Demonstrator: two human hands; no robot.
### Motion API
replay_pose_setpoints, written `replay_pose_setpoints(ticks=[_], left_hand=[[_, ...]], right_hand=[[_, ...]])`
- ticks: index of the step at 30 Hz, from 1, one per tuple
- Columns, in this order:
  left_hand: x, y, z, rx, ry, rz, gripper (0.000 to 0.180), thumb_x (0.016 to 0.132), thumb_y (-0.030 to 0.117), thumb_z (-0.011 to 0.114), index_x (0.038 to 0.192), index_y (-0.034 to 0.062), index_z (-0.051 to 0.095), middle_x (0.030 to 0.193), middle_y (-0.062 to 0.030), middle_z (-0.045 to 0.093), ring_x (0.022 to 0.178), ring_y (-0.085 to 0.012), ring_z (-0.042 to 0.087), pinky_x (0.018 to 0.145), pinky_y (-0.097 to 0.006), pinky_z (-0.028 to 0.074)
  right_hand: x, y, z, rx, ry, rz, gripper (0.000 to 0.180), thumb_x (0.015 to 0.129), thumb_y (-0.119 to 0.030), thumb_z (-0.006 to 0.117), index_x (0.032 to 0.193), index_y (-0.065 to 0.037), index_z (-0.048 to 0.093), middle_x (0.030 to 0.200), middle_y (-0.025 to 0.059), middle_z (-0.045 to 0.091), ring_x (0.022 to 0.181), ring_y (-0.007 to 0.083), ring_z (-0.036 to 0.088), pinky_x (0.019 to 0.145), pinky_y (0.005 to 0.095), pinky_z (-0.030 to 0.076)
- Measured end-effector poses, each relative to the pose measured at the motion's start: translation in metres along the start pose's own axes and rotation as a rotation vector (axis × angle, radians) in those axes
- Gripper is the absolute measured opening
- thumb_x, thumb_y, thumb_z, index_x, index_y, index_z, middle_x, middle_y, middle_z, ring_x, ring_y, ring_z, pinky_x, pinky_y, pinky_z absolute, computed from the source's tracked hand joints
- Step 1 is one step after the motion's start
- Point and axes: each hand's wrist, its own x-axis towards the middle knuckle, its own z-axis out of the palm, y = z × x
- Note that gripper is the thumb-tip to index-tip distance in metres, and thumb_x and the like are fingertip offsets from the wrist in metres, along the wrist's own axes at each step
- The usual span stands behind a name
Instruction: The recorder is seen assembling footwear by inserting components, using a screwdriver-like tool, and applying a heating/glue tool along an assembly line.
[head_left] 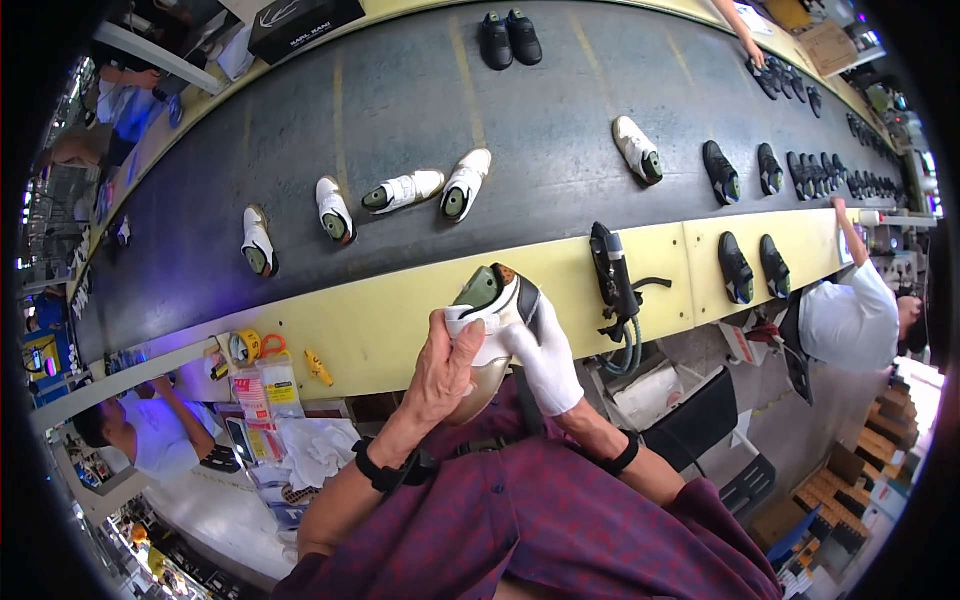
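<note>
My bare left hand (438, 368) is closed around the side of a white shoe (484, 384) with a gold-tan toe. The shoe is held toe down toward me, over the front edge of the cream ledge. In its opening, facing away from me, shows a green insole (480, 287). My right hand (547, 362), in a white glove, grips the other side near the dark heel panel. The fingers behind the shoe are partly hidden. Beyond the ledge, several white shoes lie on the dark belt, the closest being one strapped shoe (467, 186).
A black air tool (613, 270) with a hose rests on the cream ledge (400, 300) to the right. Left are a yellow tape roll (244, 346) and orange-handled scissors (271, 345). Black shoes (735, 268) stand farther right. Co-workers sit at both sides; another person's hand reaches in at far right.
</note>
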Motion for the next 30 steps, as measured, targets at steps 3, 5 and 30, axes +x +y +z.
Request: replay_pose_setpoints(ticks=[3, 5, 30], left_hand=[[0.01, -0.02, -0.002, 0.064, 0.067, 0.197, 0.064, 0.107, 0.058, 0.052, 0.133, 0.0002, 0.046, 0.103, -0.0155, 0.065, 0.071, -0.0181, 0.061, 0.06, -0.033, 0.051], [0.009, -0.022, -0.012, 0.015, 0.001, 0.066, 0.064, 0.107, 0.058, 0.052, 0.133, 0.0004, 0.047, 0.105, -0.0147, 0.065, 0.073, -0.0172, 0.061, 0.061, -0.032, 0.051], [0.046, -0.086, -0.154, -0.769, 0.274, -0.258, 0.063, 0.093, 0.04, 0.077, 0.141, 0.0082, 0.054, 0.121, -0.0044, 0.063, 0.104, -0.0162, 0.065, 0.087, -0.034, 0.056]], right_hand=[[0.011, 0.015, -0.009, 0.027, -0.007, 0.055, 0.053, 0.106, -0.022, 0.058, 0.152, 0.001, 0.044, 0.137, 0.0112, 0.058, 0.121, 0.0174, 0.058, 0.102, 0.0315, 0.05], [0.016, 0.009, -0.01, 0.137, 0.025, 0.164, 0.055, 0.105, -0.022, 0.059, 0.153, 0.0, 0.043, 0.135, 0.0107, 0.059, 0.117, 0.0158, 0.058, 0.098, 0.0299, 0.051], [0.067, 0.057, 0.164, -0.718, -0.302, -0.158, 0.069, 0.076, -0.016, 0.088, 0.135, -0.006, 0.055, 0.126, 0.0211, 0.059, 0.106, 0.0393, 0.066, 0.089, 0.045, 0.057]])
